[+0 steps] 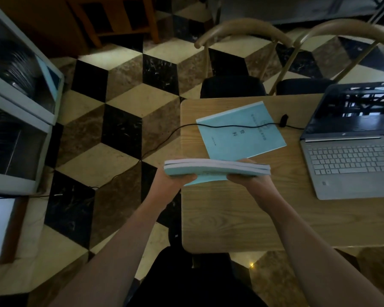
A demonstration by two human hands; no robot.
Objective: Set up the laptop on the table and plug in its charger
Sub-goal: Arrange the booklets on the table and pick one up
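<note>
The laptop (350, 142) already stands open on the right of the wooden bench (231, 218), its screen dark. A black charger cable (231, 125) runs from the floor on the left, over the bench's edge and across a light blue booklet (239, 129) lying flat, toward the laptop's left side; whether the plug is seated there I cannot tell.

Both hands are busy with something else: a small stack of light blue booklets (217, 168), held level just above the near left part of the bench. The left hand (175, 176) has its grip closed on the stack's left end, the right hand (244, 176) on its right end.

The risk, as I see it, is the cable. It rests on the flat booklet, so shifting that booklet or setting the stack down carelessly could drag the cord and pull it from the laptop.
</note>
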